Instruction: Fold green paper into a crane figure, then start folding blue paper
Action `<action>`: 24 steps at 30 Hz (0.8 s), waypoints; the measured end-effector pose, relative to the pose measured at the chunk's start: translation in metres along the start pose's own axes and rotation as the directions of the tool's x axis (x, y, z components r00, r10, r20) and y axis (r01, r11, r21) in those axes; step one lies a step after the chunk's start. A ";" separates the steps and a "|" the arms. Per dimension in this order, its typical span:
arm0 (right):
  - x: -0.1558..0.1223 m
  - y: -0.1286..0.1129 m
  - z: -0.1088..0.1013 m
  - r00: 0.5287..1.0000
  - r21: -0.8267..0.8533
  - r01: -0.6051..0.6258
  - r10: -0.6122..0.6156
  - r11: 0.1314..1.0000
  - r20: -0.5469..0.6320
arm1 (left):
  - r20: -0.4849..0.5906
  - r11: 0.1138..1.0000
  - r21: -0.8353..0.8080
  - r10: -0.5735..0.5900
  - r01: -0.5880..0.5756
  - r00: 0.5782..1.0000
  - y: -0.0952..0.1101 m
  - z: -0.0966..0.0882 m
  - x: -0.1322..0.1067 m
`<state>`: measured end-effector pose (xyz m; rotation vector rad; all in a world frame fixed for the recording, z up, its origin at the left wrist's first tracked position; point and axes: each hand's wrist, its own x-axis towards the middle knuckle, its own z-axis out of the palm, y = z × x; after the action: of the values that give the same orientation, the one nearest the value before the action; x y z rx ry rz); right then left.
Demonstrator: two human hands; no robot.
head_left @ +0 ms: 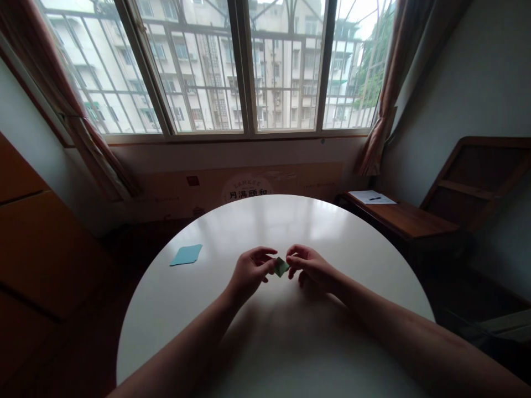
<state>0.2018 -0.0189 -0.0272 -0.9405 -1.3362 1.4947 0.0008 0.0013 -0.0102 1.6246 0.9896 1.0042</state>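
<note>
L hand (249, 272) pinching grn paper (281, 268), R hand (310, 264) alongside, grip unclear; rnd wht tbl (174, 309) nr barred window (244, 83).

Home room, curtains (384, 130), barred window (286, 83), round table (265, 215)

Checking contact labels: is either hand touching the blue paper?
No, the left hand and right hand are both at the small green paper, while the blue paper lies apart on the white table.

Left hand (251, 272): pinches folded green paper (281, 267).
Right hand (312, 266): fingers (297, 260) at its right corner.
Table (174, 298): round, white, blue paper (186, 255) at left.
Window (245, 83): curtained.
</note>
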 end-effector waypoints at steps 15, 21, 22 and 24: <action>-0.002 0.006 0.009 0.989 0.028 0.122 -0.119 0.992 -0.083 | 0.018 0.972 0.157 0.174 -0.175 0.985 0.000 -0.002 -0.003; -0.001 0.007 0.010 0.985 0.028 0.152 -0.149 0.988 -0.091 | -0.008 0.971 0.158 0.182 -0.178 0.983 0.000 -0.001 -0.005; 0.000 0.008 0.010 0.982 0.022 0.163 -0.161 0.986 -0.095 | -0.019 0.975 0.146 0.175 -0.170 0.984 0.000 0.000 -0.005; 0.001 0.009 0.009 0.975 0.001 0.196 -0.195 0.981 -0.104 | -0.029 0.981 0.120 0.156 -0.151 0.987 0.001 0.001 -0.004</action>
<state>0.1917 -0.0212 -0.0350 -0.8424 -1.3040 1.2855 0.0001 -0.0029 -0.0100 1.8074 0.9760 1.1014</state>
